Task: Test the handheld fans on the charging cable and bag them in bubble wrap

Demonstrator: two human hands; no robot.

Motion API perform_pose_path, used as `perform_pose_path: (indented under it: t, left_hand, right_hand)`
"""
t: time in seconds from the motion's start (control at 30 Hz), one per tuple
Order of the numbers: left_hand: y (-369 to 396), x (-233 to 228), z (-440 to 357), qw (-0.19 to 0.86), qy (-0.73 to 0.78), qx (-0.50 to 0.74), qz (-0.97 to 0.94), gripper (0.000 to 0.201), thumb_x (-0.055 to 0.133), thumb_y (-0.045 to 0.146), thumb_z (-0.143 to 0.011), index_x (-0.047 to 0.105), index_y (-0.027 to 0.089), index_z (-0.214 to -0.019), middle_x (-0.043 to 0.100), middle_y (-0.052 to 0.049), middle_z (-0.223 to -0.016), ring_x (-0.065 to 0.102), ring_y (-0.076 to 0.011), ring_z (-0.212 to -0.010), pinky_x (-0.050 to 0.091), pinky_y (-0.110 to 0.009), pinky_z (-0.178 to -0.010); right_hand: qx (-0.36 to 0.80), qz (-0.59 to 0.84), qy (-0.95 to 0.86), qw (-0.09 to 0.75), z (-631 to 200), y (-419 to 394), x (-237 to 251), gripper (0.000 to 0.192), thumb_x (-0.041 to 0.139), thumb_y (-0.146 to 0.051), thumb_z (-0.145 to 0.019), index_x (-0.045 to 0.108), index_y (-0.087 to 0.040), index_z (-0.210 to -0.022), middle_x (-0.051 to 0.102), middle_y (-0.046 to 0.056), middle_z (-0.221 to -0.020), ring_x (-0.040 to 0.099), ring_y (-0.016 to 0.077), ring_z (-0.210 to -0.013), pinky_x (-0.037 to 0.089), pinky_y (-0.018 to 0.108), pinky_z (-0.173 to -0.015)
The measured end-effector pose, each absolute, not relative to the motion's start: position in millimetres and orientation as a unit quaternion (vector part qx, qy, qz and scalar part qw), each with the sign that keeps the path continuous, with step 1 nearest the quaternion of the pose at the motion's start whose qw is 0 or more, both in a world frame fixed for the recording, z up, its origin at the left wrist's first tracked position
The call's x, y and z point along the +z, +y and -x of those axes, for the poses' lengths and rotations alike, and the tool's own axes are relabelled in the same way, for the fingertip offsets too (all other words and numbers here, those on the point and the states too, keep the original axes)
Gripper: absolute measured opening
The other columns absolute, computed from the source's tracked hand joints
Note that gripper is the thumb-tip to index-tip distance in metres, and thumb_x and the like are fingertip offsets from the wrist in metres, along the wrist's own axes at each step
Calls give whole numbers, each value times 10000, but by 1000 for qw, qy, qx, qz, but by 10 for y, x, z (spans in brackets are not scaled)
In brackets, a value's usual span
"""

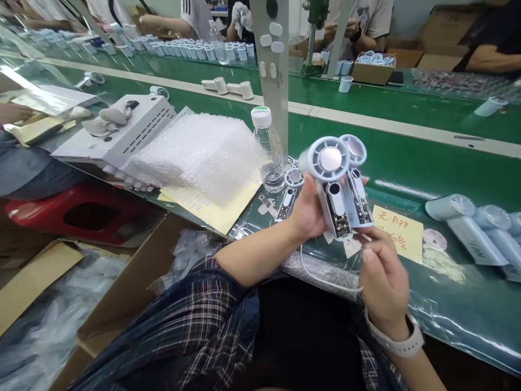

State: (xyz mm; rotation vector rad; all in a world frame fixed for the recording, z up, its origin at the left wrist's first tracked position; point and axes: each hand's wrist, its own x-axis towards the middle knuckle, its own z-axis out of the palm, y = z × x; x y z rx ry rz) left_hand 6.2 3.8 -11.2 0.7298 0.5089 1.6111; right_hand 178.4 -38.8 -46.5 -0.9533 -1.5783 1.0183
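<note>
My left hand is closed around two light-blue handheld fans, held side by side above the bench. The nearer fan has a round slotted head, and its handle is open, showing a circuit board. Just behind it is the second fan, its handle also open with the board visible. My right hand is pinched at the bottom end of the handles, holding a white cable that loops below the fans. My fingers hide the cable's tip. Left of my hands, a third fan lies on the bench.
A water bottle stands beside a metal post. Bubble wrap and a white metal box lie to the left. A handwritten yellow note and several wrapped fans lie at right. Co-workers sit across the bench.
</note>
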Motion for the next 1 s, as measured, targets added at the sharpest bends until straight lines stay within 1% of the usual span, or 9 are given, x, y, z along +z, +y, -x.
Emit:
perform_pose_path:
  t: [0.07, 0.1, 0.17, 0.27, 0.4, 0.5, 0.6, 0.8, 1.0]
  left_hand:
    - [8, -123, -50, 620, 241, 661, -347, 765, 776, 867, -631, 657, 193, -973, 728, -110, -1058, 697, -292, -1058, 572, -415, -910]
    - [-8, -134, -44, 627, 252, 630, -383, 724, 846, 781, -624, 681, 189, -1005, 724, -101, -1040, 696, -273, -1017, 565, -394, -896]
    - [-27, -166, -35, 618, 259, 563, -483, 664, 940, 661, -598, 729, 183, -1008, 716, -106, -1092, 680, -274, -1078, 546, -380, -939]
    - [1, -235, -36, 580, 281, 536, -545, 626, 894, 729, -661, 762, 199, -966, 700, -118, -1228, 616, -303, -1268, 523, -383, -1023]
    - [38, -291, -76, 688, 300, 510, -421, 675, 693, 816, -826, 683, 201, -1105, 710, -98, -1005, 698, -248, -978, 568, -358, -823]
    - [-14, -241, -104, 763, 224, 482, -368, 613, 842, 613, -786, 595, 205, -1171, 672, -60, -1008, 685, -200, -862, 581, -366, -792]
    - [-63, -198, -124, 757, 211, 494, -372, 604, 934, 316, -705, 523, 217, -1137, 632, -19, -1030, 665, -160, -831, 581, -349, -762]
    - [-28, -278, -122, 706, 213, 477, -478, 509, 845, 378, -842, 435, 211, -1094, 642, -8, -936, 704, -166, -772, 579, -364, -764]
    - [-52, -183, -86, 704, 205, 459, -502, 604, 888, 364, -801, 398, 227, -1127, 640, -4, -960, 725, -174, -787, 583, -353, -762]
  right_hand:
    - [381, 423, -641, 515, -1849, -297, -457, 234, 622, -456, -1038, 706, -246, -1097, 572, 100, -1529, 478, 315, -1484, 331, 548, -1257]
    - [404, 423, -626, 516, -1884, -259, -454, 312, 639, -479, -1025, 685, -263, -1247, 547, 99, -1571, 454, 314, -1517, 332, 550, -1266]
    - [489, 398, -594, 500, -1969, -213, -436, 470, 729, -498, -966, 644, -264, -1364, 607, 123, -1514, 544, 334, -1445, 464, 535, -1174]
    - [534, 388, -557, 504, -2098, -218, -361, 475, 866, -440, -858, 679, -256, -1254, 723, 116, -1253, 704, 317, -1116, 607, 466, -900]
    - [555, 378, -518, 530, -2149, -227, -240, 354, 880, -358, -838, 662, -280, -1104, 666, 23, -945, 654, 206, -808, 595, 381, -759]
    - [587, 374, -479, 536, -2140, -215, -218, 323, 829, -387, -842, 654, -274, -1089, 651, 41, -993, 630, 196, -790, 577, 343, -660]
    - [617, 366, -445, 536, -2161, -218, -246, 293, 775, -397, -850, 673, -252, -1084, 666, 73, -1074, 647, 206, -829, 584, 340, -652]
    - [638, 365, -431, 523, -2163, -228, -324, 227, 733, -353, -878, 708, -218, -1058, 672, 73, -974, 651, 206, -752, 557, 334, -609]
    - [628, 362, -460, 513, -2085, -202, -341, 200, 693, -364, -914, 724, -215, -1044, 685, 69, -890, 650, 213, -720, 554, 337, -605]
